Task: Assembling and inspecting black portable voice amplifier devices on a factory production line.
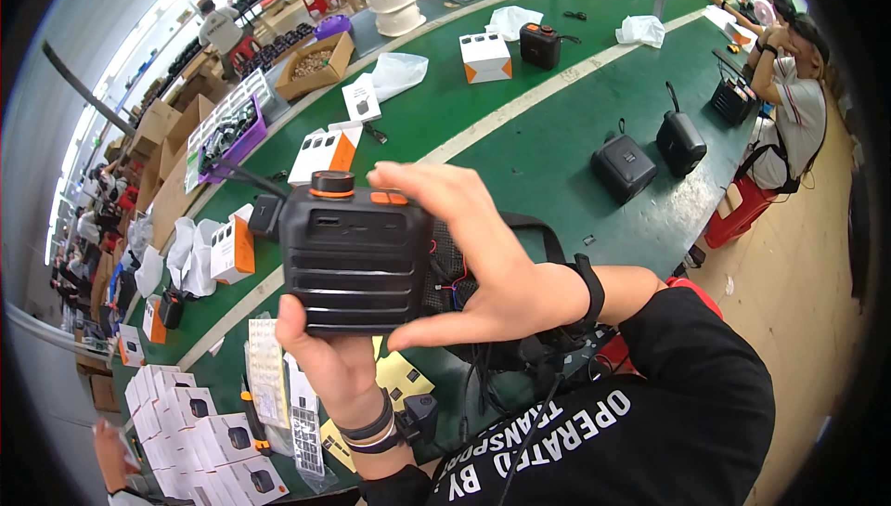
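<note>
Black ribbed device (357,269): held above the green counter (548,167) | left hand (342,371): holding its lower-left corner (most fingers hidden) | right hand (497,274): fingers bracing its right side | best keep underside supported, orange-trimmed knob (332,183) unpressed

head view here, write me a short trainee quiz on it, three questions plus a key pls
1. True or false: the right hand wraps the picture-right side of the black, boxy plastic device with an orange-ringed knob.
2. Where in the picture is the purple, rectangular plastic basket? A: lower right. B: upper left. C: upper right.
3. Which hand's thumb is at the device's lower left corner?

Key: 1 true; 2 B; 3 left hand.
</note>
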Tool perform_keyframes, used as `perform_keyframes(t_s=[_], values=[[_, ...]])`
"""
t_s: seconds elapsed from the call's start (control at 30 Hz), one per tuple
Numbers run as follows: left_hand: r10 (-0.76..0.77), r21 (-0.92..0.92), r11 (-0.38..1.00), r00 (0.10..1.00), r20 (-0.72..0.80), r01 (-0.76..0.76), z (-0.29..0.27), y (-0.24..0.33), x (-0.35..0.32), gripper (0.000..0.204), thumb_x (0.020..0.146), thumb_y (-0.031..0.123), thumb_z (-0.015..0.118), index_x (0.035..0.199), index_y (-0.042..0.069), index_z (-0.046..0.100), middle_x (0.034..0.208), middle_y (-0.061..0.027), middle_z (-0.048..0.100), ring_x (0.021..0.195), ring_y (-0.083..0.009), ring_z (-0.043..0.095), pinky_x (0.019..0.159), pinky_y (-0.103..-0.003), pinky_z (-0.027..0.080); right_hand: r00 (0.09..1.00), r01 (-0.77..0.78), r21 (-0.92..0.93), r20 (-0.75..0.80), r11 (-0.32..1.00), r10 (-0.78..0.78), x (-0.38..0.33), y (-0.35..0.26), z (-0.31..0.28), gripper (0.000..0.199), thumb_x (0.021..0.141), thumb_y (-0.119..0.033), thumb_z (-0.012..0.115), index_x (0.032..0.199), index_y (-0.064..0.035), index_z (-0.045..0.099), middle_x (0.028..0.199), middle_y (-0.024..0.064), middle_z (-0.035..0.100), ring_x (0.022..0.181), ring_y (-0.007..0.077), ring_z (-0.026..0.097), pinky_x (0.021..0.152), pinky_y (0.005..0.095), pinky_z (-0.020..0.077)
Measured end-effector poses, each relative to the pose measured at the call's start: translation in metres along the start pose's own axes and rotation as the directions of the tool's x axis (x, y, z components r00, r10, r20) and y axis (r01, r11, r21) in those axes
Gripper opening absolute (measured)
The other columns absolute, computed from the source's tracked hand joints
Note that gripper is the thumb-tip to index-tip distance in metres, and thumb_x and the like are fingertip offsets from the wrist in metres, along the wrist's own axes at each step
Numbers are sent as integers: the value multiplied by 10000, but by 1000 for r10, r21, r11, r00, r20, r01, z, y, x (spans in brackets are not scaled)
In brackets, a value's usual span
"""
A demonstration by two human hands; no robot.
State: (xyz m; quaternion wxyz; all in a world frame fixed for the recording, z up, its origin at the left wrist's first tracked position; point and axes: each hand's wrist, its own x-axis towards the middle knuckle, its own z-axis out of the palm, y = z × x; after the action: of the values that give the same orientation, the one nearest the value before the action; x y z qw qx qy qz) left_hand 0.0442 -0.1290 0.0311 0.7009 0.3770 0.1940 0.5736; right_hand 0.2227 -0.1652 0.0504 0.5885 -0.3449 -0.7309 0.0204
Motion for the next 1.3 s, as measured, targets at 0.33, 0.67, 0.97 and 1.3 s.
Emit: perform_keyframes(t_s=[0.33, 0.67, 0.97, 1.3], values=[[-60, -82, 994, 994, 94, 68, -5, 3, 8, 551, 918, 449, 426, 1295, 47, 436, 1282, -117, 493, 1151, -225, 488, 998, -394, 369, 765, -636, 582, 393, 507, 510, 7, 36, 2, 600, 758, -94, 724, 1271, 30, 440, 1148, 98, 579, 935, 111, 585, 707, 224, 492], [338, 9, 941, 941, 24, -339, 7, 49, -22, 633, 937, 357, 348, 1412, -22, 172, 1408, -276, 246, 1354, -333, 192, 1110, -473, 124, 806, -592, -418, -285, 689, 519, 11, 229, 10, 621, 572, -299, 776, 1027, 52, 541, 936, 221, 614, 888, 329, 614, 794, 361, 484], [538, -47, 840, 842, -48, -540, 0, 69, -34, 636, 933, 313, 365, 1411, -33, 127, 1434, -300, 147, 1372, -354, 114, 1125, -478, 61, 850, -517, -552, -240, 654, 470, 0, 290, 46, 643, 699, -110, 726, 1214, 31, 370, 1235, 228, 367, 977, 398, 555, 813, 417, 489], [420, 639, 758, 847, -327, -129, -107, 24, 126, 604, 848, 233, 618, 1327, -12, 342, 1265, -174, 443, 1157, -223, 439, 997, -387, 316, 944, -326, -402, -183, 856, 273, 13, 207, 30, 428, 746, -104, 687, 1126, -20, 510, 1079, 139, 519, 744, 235, 620, 698, 337, 492]])
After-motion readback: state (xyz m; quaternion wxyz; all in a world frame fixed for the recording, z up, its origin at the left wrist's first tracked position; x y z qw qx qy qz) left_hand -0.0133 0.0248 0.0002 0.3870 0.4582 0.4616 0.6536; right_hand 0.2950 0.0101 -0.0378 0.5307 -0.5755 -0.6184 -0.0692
